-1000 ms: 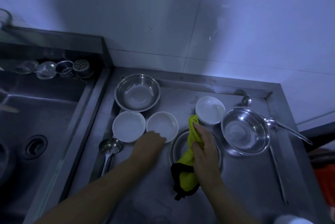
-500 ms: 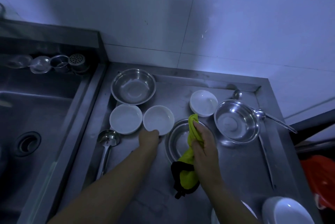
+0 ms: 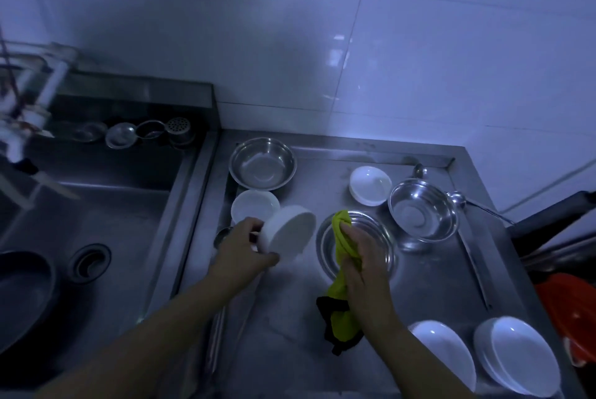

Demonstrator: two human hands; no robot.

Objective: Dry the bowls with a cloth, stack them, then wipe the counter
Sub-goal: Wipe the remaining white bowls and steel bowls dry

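Change: half a second ago my left hand (image 3: 240, 250) rested at the near rim of the white bowl (image 3: 288, 232) as it sat flat on the counter (image 3: 290, 318); now I have lifted that bowl clear of it.
Bowl position: held above the counter, just in front of the second white bowl (image 3: 255, 206) and left of the flat steel dish (image 3: 380, 245).
Bowl facing: tipped on edge, with what looks like its mouth turned toward me and to the right, though the dim light leaves that unsure; its axis runs roughly level.
Left fingers: curled round the bowl's left side, thumb under its lower edge.
Right hand (image 3: 361, 264): unchanged, fingers closed round the yellow cloth (image 3: 342, 318).
Cloth: long axis running away from me, its far tip lying over the steel dish, its dark-edged near end hanging below my wrist.
Other bowls: one steel bowl (image 3: 263, 163) at the back left, another steel bowl (image 3: 422, 210) at the right, a white bowl (image 3: 369, 185) between them.
Near right: two white plates (image 3: 519, 356) now in view.
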